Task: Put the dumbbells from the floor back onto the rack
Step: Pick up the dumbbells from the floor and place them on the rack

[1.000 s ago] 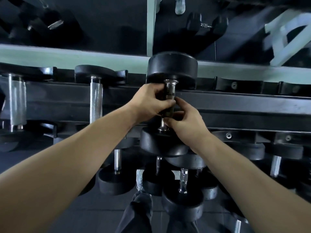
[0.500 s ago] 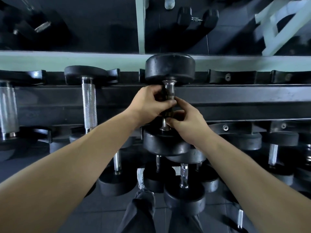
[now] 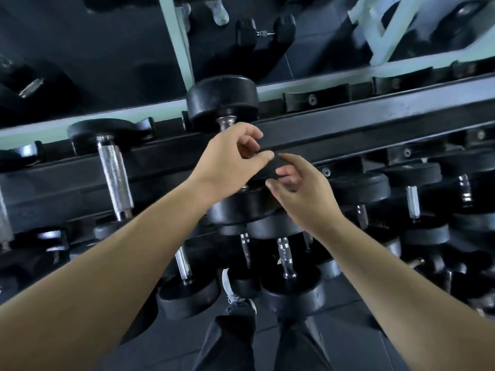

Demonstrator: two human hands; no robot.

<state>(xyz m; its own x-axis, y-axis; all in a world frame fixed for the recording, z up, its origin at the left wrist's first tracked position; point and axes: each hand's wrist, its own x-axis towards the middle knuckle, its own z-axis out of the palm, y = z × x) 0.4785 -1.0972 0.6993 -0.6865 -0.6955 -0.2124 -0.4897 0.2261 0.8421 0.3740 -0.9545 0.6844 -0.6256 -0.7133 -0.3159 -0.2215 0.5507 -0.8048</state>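
A black round-headed dumbbell (image 3: 222, 100) lies across the top tier of the dark rack (image 3: 375, 121), its far head in a saddle and its near head below my hands. Most of its chrome handle is hidden behind my left hand (image 3: 230, 162). This hand hovers just over the handle with fingers loosely curled and holds nothing. My right hand (image 3: 300, 188) is beside it to the right, fingers relaxed and apart from the handle, above the near head.
Another dumbbell with a knurled chrome handle (image 3: 115, 178) lies on the top tier to the left. Empty saddles (image 3: 316, 99) sit to the right. Several dumbbells (image 3: 289, 263) fill the lower tier. My legs (image 3: 230, 338) stand on dark floor below.
Both hands gripped the dumbbell handle before; now they have let go and drawn back slightly. The dumbbell stays on the rack. The view has tilted.
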